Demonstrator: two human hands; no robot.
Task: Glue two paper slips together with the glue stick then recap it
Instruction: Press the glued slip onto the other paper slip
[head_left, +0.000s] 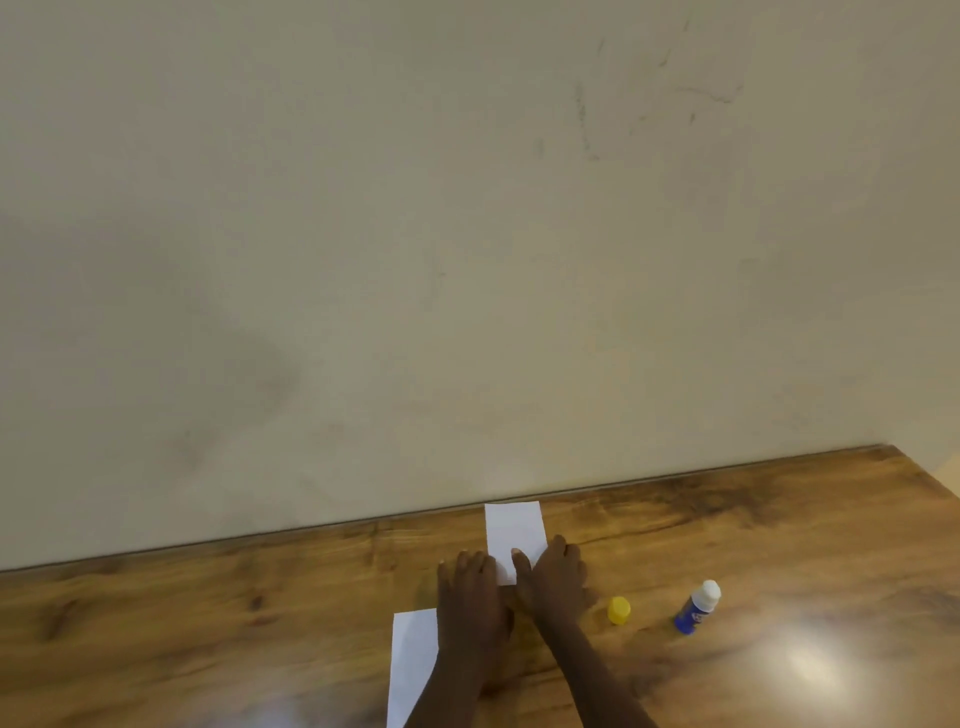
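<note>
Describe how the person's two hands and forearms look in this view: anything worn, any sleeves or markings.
Both are bare. The left hand and right hand wear no gloves, and no rings, watch or bracelet show, though the picture is soft. The forearms are uncovered down to the bottom edge of the picture, with no sleeve in sight. No marks can be made out.

Two paper slips (515, 535) (413, 660), one glue stick (697, 607), one yellow cap (619, 610) and two hands (470, 597) (556, 579).

Table (727, 545) brown wood grain with darker streaks and pale glare patches; two paper slips, far one (514, 530) and near one (413, 660), plain white; glue stick (696, 608) blue body with white tip; loose cap (619, 610) yellow; wall (415, 234) off-white, faintly scuffed.
</note>
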